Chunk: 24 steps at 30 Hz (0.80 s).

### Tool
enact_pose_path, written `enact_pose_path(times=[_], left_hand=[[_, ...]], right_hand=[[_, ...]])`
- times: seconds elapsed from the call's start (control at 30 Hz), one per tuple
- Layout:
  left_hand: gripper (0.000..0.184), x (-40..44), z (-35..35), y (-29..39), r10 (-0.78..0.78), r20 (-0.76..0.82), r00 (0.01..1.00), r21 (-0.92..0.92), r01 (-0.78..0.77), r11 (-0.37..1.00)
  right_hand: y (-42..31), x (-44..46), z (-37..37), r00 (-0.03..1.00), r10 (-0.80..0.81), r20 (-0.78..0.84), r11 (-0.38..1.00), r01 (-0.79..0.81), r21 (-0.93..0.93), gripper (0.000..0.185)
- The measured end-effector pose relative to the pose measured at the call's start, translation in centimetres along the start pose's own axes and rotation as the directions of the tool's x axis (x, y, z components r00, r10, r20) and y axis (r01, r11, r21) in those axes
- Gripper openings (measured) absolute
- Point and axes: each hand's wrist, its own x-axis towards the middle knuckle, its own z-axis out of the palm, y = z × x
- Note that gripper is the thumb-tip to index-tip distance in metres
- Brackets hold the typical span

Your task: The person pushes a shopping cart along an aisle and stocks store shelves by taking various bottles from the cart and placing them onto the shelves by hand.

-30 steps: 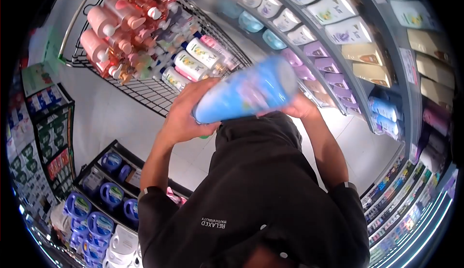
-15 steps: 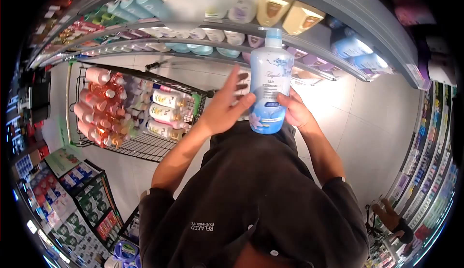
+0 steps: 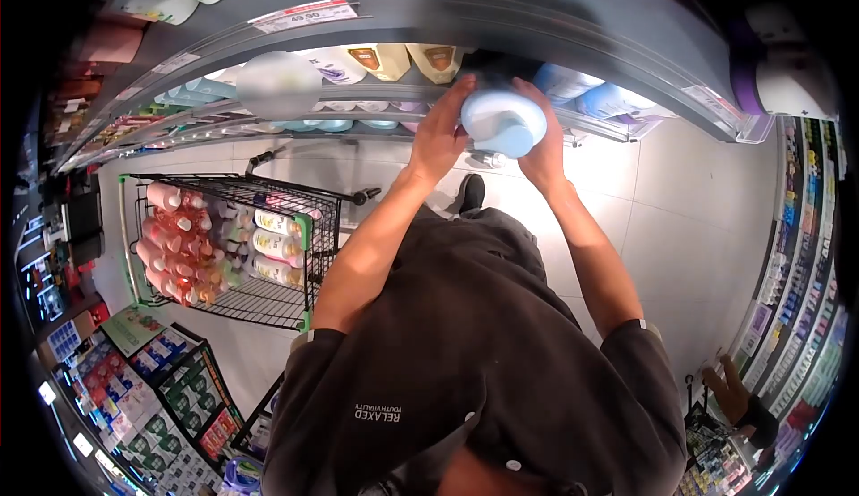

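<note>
our left hand (image 3: 438,142) and right hand (image 3: 544,151) are closed round the sides of the bottle (image 3: 503,124) — palms facing, fingers reaching past it toward the shelf (image 3: 394,12). we see the bottle from above, its pale top turned to us, at the dark gap between the gold bottles (image 3: 385,61) and the blue bottles (image 3: 601,95). we cannot tell whether its base touches anything. our cart (image 3: 268,317) stands on the floor (image 3: 676,227) to our left — pink bottles (image 3: 170,250) at its far end, white bottles (image 3: 276,245) nearer us. a person (image 3: 761,424) is well off to our right.
</note>
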Motion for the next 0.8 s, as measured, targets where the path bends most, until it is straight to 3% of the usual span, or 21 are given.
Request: enact_pose_path(times=[0.03,0.13,0.27,0.4,0.43,0.53,0.63,0.73,0.8], left_hand=[[0.077,0.6,0.6,-0.8,0.033,-0.001,0.999,0.002,-0.033,0.999],[0.075,2.3,1.9,-2.1,0.038,0.004,0.999,0.053,-0.038,0.998],[0.064,3.4,2.6,-2.2,-0.282,0.022,0.959,0.143,0.276,0.950],[0.059,4.5,3.4,-4.2,-0.193,0.025,0.981,0.106,0.189,0.976],[0.054,4.7,3.6,-4.6,-0.204,0.046,0.978,0.066,0.200,0.977],[0.047,5.1,4.5,-6.0,-0.241,0.049,0.969,0.114,0.235,0.965],[0.046,5.0,5.2,-6.5,-0.264,0.032,0.964,0.139,0.257,0.956],[0.049,5.0,5.4,-6.5,-0.245,0.033,0.969,0.123,0.239,0.963],[0.051,4.9,5.8,-6.9,-0.320,0.067,0.945,0.095,0.313,0.945]], right_hand=[[0.5,0.5,-0.1,1.000,-0.018,-0.020,1.000,0.018,-0.018,0.059],[2.5,1.5,0.5,0.989,0.141,-0.042,0.990,-0.141,0.001,0.056],[3.4,2.4,1.2,0.971,0.229,-0.067,0.972,-0.232,-0.044,0.048],[6.4,2.7,2.8,0.951,0.287,-0.114,0.954,-0.272,0.126,0.043],[7.3,2.8,2.8,0.963,0.253,-0.096,0.964,-0.244,0.102,0.041],[8.7,3.1,3.2,0.926,0.375,-0.038,0.926,-0.372,0.058,0.034],[8.3,3.2,3.2,0.979,0.185,-0.082,0.979,-0.191,-0.071,0.018],[9.1,3.0,3.9,0.968,0.227,-0.104,0.974,-0.223,0.043,0.019],[9.5,2.8,3.9,0.969,0.234,-0.074,0.972,-0.235,-0.009,0.020]])
